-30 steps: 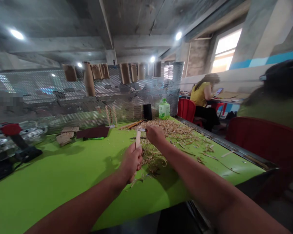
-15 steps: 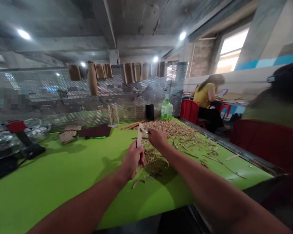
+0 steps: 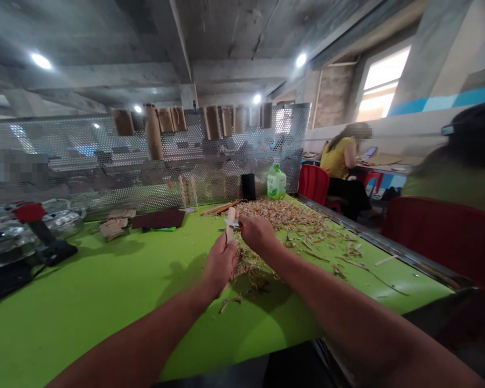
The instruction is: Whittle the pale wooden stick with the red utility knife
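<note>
My left hand (image 3: pixel 220 264) is closed around the lower end of a pale wooden stick (image 3: pixel 230 225) that stands nearly upright over the green table (image 3: pixel 105 291). My right hand (image 3: pixel 257 233) is closed on a small knife (image 3: pixel 233 223) with a red bit at the grip, its blade lying against the stick near the top. Both hands hover above a heap of wood shavings (image 3: pixel 283 215) that spreads across the table's right half.
A green bottle (image 3: pixel 276 182) and a black box (image 3: pixel 248 186) stand by the perforated metal screen (image 3: pixel 145 156). Dark sandpaper (image 3: pixel 158 219) and a red-topped tool (image 3: pixel 36 229) lie left. Two seated people (image 3: pixel 341 161) and red chairs (image 3: pixel 440 237) are to the right.
The knife hand has slid down along the stick toward my left hand, and the stick sits a little lower. The camera view shifted slightly.
</note>
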### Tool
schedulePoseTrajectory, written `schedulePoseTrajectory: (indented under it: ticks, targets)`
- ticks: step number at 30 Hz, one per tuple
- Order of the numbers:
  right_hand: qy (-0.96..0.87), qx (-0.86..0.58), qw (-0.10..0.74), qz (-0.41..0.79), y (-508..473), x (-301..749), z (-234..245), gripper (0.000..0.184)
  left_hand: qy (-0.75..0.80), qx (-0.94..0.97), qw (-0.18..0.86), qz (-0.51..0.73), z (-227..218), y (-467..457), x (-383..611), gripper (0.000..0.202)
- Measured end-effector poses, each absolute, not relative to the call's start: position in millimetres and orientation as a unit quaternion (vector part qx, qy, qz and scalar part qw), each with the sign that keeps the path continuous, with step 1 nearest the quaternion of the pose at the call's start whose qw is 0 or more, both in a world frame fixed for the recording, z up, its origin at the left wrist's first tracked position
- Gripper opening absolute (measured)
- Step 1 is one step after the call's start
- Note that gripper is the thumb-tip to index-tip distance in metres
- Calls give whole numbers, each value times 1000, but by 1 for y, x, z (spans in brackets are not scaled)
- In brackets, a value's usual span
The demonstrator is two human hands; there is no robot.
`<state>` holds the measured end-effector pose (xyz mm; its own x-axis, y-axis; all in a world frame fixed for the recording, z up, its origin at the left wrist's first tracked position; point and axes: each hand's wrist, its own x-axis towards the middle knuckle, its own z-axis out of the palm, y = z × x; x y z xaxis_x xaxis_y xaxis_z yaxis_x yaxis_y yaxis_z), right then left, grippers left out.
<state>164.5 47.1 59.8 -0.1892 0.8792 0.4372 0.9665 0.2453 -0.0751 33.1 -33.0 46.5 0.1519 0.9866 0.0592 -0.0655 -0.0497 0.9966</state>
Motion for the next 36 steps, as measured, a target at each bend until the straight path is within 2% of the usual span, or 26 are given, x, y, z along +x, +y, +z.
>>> schedulePoseTrajectory:
  ticks: [5, 12, 23, 28, 33, 36]
  targets:
    - [-745, -617, 222, -118, 53, 175, 61, 32, 435, 528, 553, 476, 47, -40, 37, 23]
    - [-782, -589, 178, -101, 49, 164, 58, 30, 450, 527, 540, 478, 46, -31, 28, 29]
    - [-749, -623, 193, -121, 58, 174, 64, 30, 463, 529, 549, 452, 58, -40, 32, 9]
    - [-738, -635, 200, -112, 66, 180, 66, 31, 445, 529, 569, 445, 50, -44, 32, 15]
    - [-634, -747, 198, -30, 86, 219, 67, 30, 363, 581, 630, 366, 44, -68, 46, 31]
    - [-626, -745, 230, -10, 91, 223, 65, 32, 348, 540, 648, 409, 45, -62, 42, 36]
